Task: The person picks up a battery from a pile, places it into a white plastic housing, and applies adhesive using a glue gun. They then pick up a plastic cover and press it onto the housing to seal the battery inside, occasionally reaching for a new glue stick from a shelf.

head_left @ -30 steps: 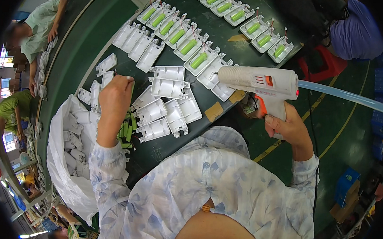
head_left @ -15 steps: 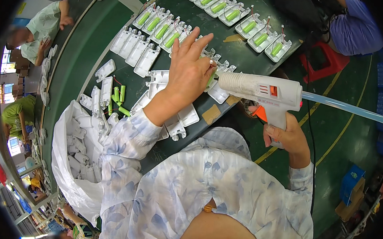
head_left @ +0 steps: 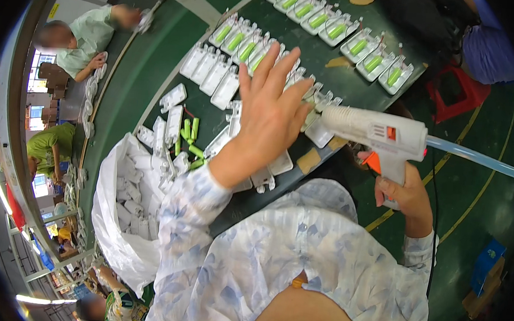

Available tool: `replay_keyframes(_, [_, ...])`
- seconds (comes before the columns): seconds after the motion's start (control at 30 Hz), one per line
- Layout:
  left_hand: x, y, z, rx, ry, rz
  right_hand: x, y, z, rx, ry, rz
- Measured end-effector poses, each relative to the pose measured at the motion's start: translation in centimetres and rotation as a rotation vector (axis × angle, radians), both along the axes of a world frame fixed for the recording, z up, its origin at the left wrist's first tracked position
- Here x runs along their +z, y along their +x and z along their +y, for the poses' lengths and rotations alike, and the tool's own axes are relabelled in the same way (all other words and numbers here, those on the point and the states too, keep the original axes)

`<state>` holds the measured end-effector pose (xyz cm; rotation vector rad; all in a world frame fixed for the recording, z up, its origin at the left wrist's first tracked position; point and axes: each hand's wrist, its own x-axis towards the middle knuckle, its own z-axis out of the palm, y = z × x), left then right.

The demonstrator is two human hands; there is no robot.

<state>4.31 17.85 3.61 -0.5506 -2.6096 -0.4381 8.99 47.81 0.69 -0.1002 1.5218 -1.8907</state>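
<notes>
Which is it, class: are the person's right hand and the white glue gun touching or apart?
Touching. The head view shows the right hand wrapped around the white glue gun at its handle.

The glue gun (head_left: 408, 136) has a white body, a ribbed barrel, a downward handle and an orange trigger (head_left: 373, 162); it lies nearly level, tilted slightly, with its nozzle toward the left. A translucent bluish glue stick (head_left: 475, 156) protrudes from its back, running right. Beside the nozzle, at the near end of a slanting row, lies a shallow white casing (head_left: 318, 133), partly covered. At the row's far end, similar open casings each hold a bright green cell (head_left: 235, 41) lengthwise
</notes>
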Motion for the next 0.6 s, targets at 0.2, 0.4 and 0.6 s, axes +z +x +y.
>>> replay_keyframes(0.2, [3.5, 2.7, 7.8, -0.450, 0.187, 0.176, -5.6, 1.1, 1.1, 0.054, 0.058, 0.042])
replay_keyframes(0.4, [3.9, 1.4, 12.9, -0.572, 0.233, 0.153, -5.6, 2.2, 1.0, 0.063, 0.324, 0.709])
replay_keyframes(0.6, [3.3, 2.1, 11.3, -0.543, 0.246, 0.153, -3.2, 2.3, 0.0, 0.042, 0.492, 1.138])
